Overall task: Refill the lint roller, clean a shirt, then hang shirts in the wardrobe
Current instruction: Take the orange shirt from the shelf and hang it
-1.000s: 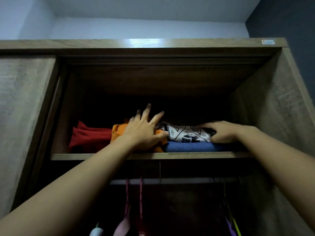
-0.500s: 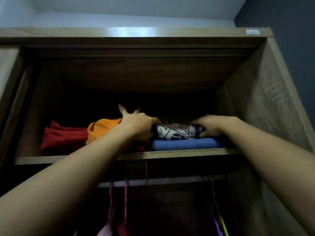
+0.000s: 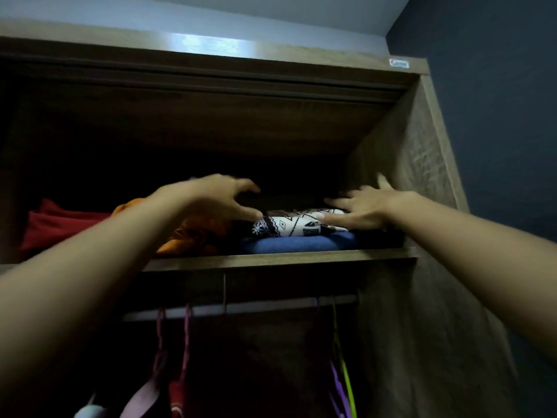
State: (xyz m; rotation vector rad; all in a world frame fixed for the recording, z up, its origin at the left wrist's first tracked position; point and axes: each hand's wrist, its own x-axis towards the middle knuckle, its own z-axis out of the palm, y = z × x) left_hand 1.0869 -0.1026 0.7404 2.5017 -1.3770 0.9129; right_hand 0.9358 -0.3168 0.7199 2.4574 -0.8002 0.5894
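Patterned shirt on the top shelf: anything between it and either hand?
Nothing visible. The right hand lies open on the patterned shirt; the left hand hovers open at its left end, above the orange garment.

Pale wall (image 3: 120, 13) above, dark blue-grey wall (image 3: 497, 116) at right. Dim light, one bright glare patch (image 3: 211, 45) on the wooden top edge. Small label sticker (image 3: 398, 63) near the upper right corner. Deep shadow inside, woodgrain side panel (image 3: 416, 164) faintly lit.

The wooden shelf (image 3: 280, 258) carries folded red (image 3: 57, 227), orange (image 3: 193, 236) and blue (image 3: 295, 244) garments.
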